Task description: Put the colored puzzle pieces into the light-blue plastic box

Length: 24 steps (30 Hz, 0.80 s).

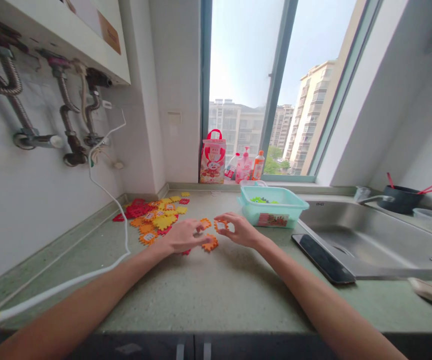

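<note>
My right hand (241, 231) grips an orange gear-shaped piece (221, 225) with a white printed face, between its thumb and fingers. My left hand (186, 236) is just to the left, its thumb and index finger apart. An orange gear piece (206, 223) sits at its index fingertip; whether they touch I cannot tell. Another orange gear piece (211, 244) lies on the counter by the left thumb. Beyond my left hand spreads a pile of gear pieces in yellow (164, 222), orange (147, 238) and red (139, 207).
On the right stands a turquoise tub (276, 205) with green pieces inside. Beside it are a black phone (323, 257) and a steel sink (366, 225). A white cable (120, 210) crosses the counter's left side. Bottles (244, 167) and a pink bag (213, 162) line the windowsill.
</note>
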Motion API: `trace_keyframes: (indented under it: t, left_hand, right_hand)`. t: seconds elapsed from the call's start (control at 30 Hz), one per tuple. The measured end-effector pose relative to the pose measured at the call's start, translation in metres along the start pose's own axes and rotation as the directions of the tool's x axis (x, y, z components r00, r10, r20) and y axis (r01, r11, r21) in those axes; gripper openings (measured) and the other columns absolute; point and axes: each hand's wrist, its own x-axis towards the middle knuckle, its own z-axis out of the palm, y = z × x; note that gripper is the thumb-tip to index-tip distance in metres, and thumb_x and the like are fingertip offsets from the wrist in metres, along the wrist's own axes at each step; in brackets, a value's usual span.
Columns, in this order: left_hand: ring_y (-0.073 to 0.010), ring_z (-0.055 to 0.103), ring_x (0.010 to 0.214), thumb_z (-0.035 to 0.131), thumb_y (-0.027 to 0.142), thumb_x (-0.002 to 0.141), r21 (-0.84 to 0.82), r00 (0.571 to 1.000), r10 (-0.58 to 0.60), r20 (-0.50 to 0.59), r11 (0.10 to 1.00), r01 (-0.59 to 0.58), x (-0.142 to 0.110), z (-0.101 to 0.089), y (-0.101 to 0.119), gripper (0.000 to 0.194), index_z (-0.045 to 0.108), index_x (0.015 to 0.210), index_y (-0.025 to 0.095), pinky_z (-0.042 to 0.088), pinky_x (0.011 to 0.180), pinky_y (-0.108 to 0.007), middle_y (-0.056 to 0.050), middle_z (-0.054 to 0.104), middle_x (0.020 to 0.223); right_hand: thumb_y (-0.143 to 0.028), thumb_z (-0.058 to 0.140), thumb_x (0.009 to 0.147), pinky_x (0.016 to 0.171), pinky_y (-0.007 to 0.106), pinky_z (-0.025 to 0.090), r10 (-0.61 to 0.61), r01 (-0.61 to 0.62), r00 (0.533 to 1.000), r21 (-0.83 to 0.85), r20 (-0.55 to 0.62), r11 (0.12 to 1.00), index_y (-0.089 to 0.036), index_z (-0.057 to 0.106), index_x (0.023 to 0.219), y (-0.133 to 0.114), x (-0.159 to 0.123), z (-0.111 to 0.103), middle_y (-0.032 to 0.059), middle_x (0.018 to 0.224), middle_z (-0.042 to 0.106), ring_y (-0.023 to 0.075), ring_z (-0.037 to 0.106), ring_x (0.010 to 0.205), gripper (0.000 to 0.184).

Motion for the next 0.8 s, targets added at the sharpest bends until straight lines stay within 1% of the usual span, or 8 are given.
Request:
trace_keyframes:
  t: [0.1, 0.17, 0.23, 0.33, 0.4, 0.57, 0.67, 0.8]
  left_hand:
    - [-0.0282, 0.067, 0.095, 0.070, 0.089, 0.069, 0.112, 0.999, 0.041, -0.023, 0.993, -0.038, -0.007, -0.001, 0.004, 0.074, 0.071, 0.098, 0.021, 0.046, 0.086, -0.037, -0.008, 0.075, 0.101]
    - [-0.0288, 0.066, 0.090, 0.072, 0.089, 0.064, 0.161, 0.999, 0.033, -0.025, 0.987, -0.028, -0.008, 0.002, 0.006, 0.074, 0.069, 0.093, 0.021, 0.046, 0.084, -0.038, -0.008, 0.074, 0.095]
    - [-0.0281, 0.066, 0.086, 0.074, 0.083, 0.068, 0.182, 0.999, 0.020, -0.030, 0.983, -0.014, -0.007, 0.007, 0.008, 0.065, 0.068, 0.089, 0.022, 0.046, 0.081, -0.038, -0.007, 0.073, 0.091]
    - [-0.0268, 0.067, 0.085, 0.079, 0.063, 0.073, 0.178, 0.998, 0.015, -0.065, 0.984, -0.004, -0.006, 0.012, 0.008, 0.044, 0.067, 0.087, 0.023, 0.046, 0.079, -0.037, -0.006, 0.074, 0.089]
    - [-0.0265, 0.067, 0.087, 0.080, 0.056, 0.073, 0.147, 0.995, 0.027, -0.091, 0.989, -0.013, -0.006, 0.011, 0.007, 0.038, 0.069, 0.089, 0.023, 0.048, 0.081, -0.037, -0.005, 0.075, 0.092]
    - [-0.0267, 0.067, 0.102, 0.077, 0.053, 0.079, 0.054, 0.991, 0.105, -0.084, 0.993, -0.101, -0.005, 0.008, 0.005, 0.035, 0.075, 0.101, 0.025, 0.049, 0.094, -0.037, -0.005, 0.076, 0.107]
    - [-0.0276, 0.067, 0.102, 0.078, 0.057, 0.078, 0.066, 0.995, 0.086, -0.051, 0.994, -0.083, -0.005, 0.012, 0.002, 0.041, 0.075, 0.103, 0.026, 0.049, 0.094, -0.038, -0.005, 0.075, 0.106]
    - [-0.0295, 0.065, 0.099, 0.082, 0.063, 0.069, 0.116, 0.996, 0.045, -0.081, 0.993, -0.035, -0.005, 0.016, -0.001, 0.050, 0.073, 0.098, 0.023, 0.049, 0.090, -0.040, -0.006, 0.073, 0.104]
  right_hand:
    - [-0.027, 0.075, 0.093, 0.098, 0.041, 0.053, -0.007, 0.004, 0.999, 0.053, 0.054, 0.999, -0.023, 0.071, 0.128, -0.014, 0.001, 0.006, 0.0100, 0.119, 0.076, 0.0253, 0.070, 0.107, 0.036]
    - [-0.027, 0.074, 0.093, 0.098, 0.041, 0.053, -0.004, -0.002, 0.997, 0.069, 0.083, 0.998, -0.021, 0.070, 0.128, -0.019, 0.001, 0.007, 0.0107, 0.119, 0.075, 0.0258, 0.071, 0.107, 0.036]
    - [-0.027, 0.073, 0.093, 0.100, 0.041, 0.053, -0.009, 0.001, 0.995, 0.080, 0.099, 0.997, -0.022, 0.070, 0.128, -0.022, 0.001, 0.008, 0.0110, 0.120, 0.075, 0.0262, 0.070, 0.109, 0.036]
    - [-0.028, 0.073, 0.093, 0.101, 0.041, 0.053, -0.026, 0.018, 0.995, 0.088, 0.095, 0.996, -0.023, 0.070, 0.128, -0.022, 0.001, 0.010, 0.0109, 0.121, 0.074, 0.0263, 0.070, 0.111, 0.036]
    - [-0.029, 0.073, 0.094, 0.101, 0.041, 0.053, -0.028, 0.021, 0.996, 0.089, 0.080, 0.996, -0.024, 0.070, 0.128, -0.022, 0.001, 0.011, 0.0109, 0.121, 0.074, 0.0262, 0.069, 0.111, 0.035]
    - [-0.030, 0.071, 0.096, 0.104, 0.042, 0.051, -0.028, 0.024, 0.999, 0.102, 0.039, 0.995, -0.023, 0.068, 0.131, -0.024, 0.002, 0.009, 0.0113, 0.125, 0.073, 0.0257, 0.068, 0.115, 0.035]
    - [-0.033, 0.072, 0.096, 0.104, 0.042, 0.051, -0.027, 0.025, 0.999, 0.105, 0.023, 0.994, -0.023, 0.068, 0.129, -0.023, 0.002, 0.009, 0.0110, 0.125, 0.073, 0.0254, 0.068, 0.115, 0.035]
    - [-0.037, 0.075, 0.094, 0.102, 0.040, 0.051, -0.002, -0.002, 0.999, 0.109, 0.032, 0.994, -0.023, 0.069, 0.127, -0.021, 0.001, 0.015, 0.0101, 0.123, 0.074, 0.0249, 0.069, 0.113, 0.036]
